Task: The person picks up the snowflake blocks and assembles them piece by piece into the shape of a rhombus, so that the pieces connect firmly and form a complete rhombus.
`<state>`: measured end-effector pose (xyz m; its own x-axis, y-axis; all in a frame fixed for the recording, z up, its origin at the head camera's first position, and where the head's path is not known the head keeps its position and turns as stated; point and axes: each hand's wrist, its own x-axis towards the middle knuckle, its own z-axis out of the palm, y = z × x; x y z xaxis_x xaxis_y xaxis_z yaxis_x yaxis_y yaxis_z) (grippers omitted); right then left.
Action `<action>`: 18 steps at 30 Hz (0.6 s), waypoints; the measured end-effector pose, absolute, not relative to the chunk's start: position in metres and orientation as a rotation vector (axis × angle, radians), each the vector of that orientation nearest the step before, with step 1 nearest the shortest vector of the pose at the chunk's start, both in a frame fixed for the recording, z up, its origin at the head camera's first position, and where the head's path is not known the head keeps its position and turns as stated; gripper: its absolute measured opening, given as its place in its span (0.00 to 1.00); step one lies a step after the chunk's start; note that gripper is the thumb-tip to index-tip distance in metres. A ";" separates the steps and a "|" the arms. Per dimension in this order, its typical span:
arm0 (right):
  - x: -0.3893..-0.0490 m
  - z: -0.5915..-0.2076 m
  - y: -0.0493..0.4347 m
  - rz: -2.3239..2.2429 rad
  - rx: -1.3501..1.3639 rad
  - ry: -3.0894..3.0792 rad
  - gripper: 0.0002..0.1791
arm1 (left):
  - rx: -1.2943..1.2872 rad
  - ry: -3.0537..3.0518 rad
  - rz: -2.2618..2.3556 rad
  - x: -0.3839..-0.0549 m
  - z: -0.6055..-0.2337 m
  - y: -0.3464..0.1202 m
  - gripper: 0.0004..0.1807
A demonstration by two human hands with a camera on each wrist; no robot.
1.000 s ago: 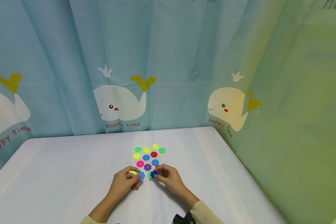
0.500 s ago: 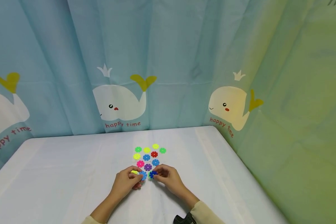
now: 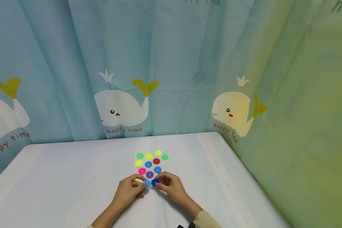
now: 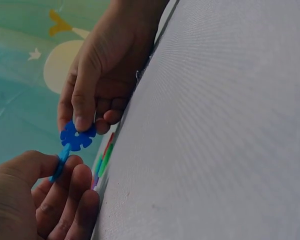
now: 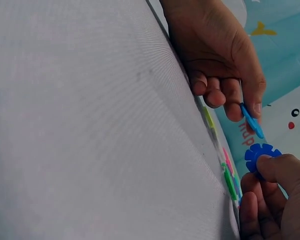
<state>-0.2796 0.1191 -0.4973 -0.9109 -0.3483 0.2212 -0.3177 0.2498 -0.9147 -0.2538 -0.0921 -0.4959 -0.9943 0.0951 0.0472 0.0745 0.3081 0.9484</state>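
In the head view my left hand (image 3: 128,191) pinches a light blue snowflake disc (image 3: 147,184) between thumb and fingers. Opposite it, a dark blue snowflake disc (image 3: 155,182) is pinched by my right hand (image 3: 172,190). The left wrist view shows the notched dark blue disc (image 4: 76,140) nearly face-on, and the light blue disc (image 4: 60,164) almost edge-on, its upper end right at the other's rim. From the right wrist, the light blue disc (image 5: 252,121) stands at an angle to the dark blue disc (image 5: 255,154). Both are held up above the table.
Beyond the hands several flat discs lie loosely grouped on the white table (image 3: 74,177), among them a purple disc (image 3: 149,174), a pink disc (image 3: 142,171), a red disc (image 3: 156,161) and a yellow disc (image 3: 149,156). A whale-printed curtain (image 3: 182,63) hangs behind the table's far edge.
The hands have come closer together. The light blue disc has moved right and the dark blue disc slightly left, narrowing the gap between them. The loose discs stay in place on the table.
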 end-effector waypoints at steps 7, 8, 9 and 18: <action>-0.278 -0.499 0.119 -1.863 -0.639 2.392 0.09 | 0.169 2.536 1.824 -0.253 -0.498 -0.091 0.15; -0.278 -0.499 0.119 -1.859 -0.623 2.388 0.09 | 0.171 2.535 1.820 -0.253 -0.498 -0.092 0.15; -0.275 -0.496 0.118 -1.859 -0.628 2.384 0.08 | 0.176 2.535 1.817 -0.252 -0.498 -0.092 0.15; -0.269 -0.478 0.116 -1.805 -0.635 2.397 0.06 | 0.202 2.585 1.779 -0.253 -0.496 -0.093 0.13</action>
